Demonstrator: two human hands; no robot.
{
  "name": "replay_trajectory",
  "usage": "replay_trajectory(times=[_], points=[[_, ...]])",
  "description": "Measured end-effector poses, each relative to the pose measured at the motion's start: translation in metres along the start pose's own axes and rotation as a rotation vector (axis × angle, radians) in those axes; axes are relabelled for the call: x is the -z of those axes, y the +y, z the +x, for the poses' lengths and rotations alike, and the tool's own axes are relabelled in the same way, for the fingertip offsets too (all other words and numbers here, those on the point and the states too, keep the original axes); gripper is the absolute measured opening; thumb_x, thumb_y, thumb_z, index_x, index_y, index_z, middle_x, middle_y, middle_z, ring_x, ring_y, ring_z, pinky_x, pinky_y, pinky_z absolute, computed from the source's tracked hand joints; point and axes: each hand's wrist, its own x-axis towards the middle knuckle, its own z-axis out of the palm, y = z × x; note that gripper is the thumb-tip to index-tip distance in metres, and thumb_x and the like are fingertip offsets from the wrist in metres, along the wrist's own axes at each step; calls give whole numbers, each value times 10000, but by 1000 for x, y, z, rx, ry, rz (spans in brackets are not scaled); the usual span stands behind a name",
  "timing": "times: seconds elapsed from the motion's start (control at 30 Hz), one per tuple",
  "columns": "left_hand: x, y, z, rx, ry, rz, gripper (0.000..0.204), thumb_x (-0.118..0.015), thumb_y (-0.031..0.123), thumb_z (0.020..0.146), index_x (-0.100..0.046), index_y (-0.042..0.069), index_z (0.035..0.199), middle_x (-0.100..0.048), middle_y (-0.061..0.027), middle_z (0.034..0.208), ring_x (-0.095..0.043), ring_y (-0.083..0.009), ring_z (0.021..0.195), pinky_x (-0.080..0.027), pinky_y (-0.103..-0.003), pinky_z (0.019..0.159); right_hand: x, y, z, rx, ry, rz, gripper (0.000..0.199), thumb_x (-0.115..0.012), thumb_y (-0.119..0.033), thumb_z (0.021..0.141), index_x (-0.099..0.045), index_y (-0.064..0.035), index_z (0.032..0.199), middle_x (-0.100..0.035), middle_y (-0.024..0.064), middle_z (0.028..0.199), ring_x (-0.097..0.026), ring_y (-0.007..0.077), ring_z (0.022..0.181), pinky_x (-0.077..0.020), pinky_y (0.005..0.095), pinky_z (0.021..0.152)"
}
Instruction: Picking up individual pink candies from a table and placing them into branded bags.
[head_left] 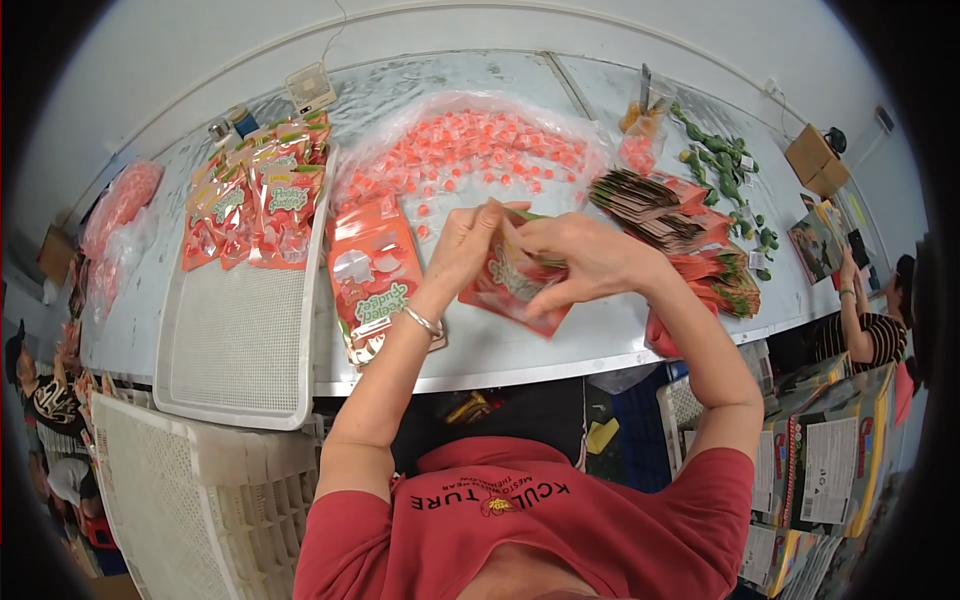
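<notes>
Together, 2 hands (592,255) hold 1 red pouch (508,288).

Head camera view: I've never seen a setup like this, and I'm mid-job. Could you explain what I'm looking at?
There is no robot here: these are a person's own bare hands. The single picture comes from a wide fisheye camera worn on the head, looking down, so straight edges bend toward the rim. Picture left is the person's left.

The left hand grips a red pouch near its top; the right hand has its fingers at the same pouch, though its exact hold is partly hidden.

On the pale table, a heap of small wrapped red pieces lies beyond the hands. To the left are a pile of similar pouches and a white tray with more; to the right, dark green items.
</notes>
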Motion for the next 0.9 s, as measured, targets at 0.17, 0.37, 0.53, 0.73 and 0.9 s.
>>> replay_trajectory(times=[0.17,0.37,0.53,0.73,0.9], points=[[-2,2,-7,-15,119,119,466,-440,374,958,-667,-33,943,-583,-88,610,-502,-98,566,-438,-291,533,-8,11,19,-81,-229,-70,381,-712,-387,706,-616,-19,730,-625,132,715,-604,318,678,-469,399,633],[13,-9,-16,35,151,220,535,-464,415,939,-602,-74,770,-472,-107,517,-433,-107,513,-380,-316,476,-12,7,24,-71,-127,-25,217,-663,-275,753,-648,-59,766,-639,103,749,-596,316,722,-466,400,645],[31,-9,-26,14,269,218,547,-477,414,938,-582,-82,735,-470,-68,511,-417,-95,520,-364,-317,472,-46,-3,22,116,395,-192,213,-709,-257,720,-678,-69,814,-572,139,1065,-506,277,1046,-330,504,929],[36,3,-41,55,147,-272,422,-527,348,923,-666,-49,916,-630,-23,729,-554,-86,704,-471,-259,638,-45,5,29,-19,550,71,156,-715,-78,696,-618,17,774,-627,129,899,-634,274,712,-488,310,594],[43,2,-54,63,104,-84,271,-625,43,830,-628,-27,1091,-676,-70,967,-607,-90,870,-494,-228,743,-60,-5,34,11,630,36,232,-721,-40,683,-584,5,865,-626,120,837,-637,266,721,-489,308,613]])
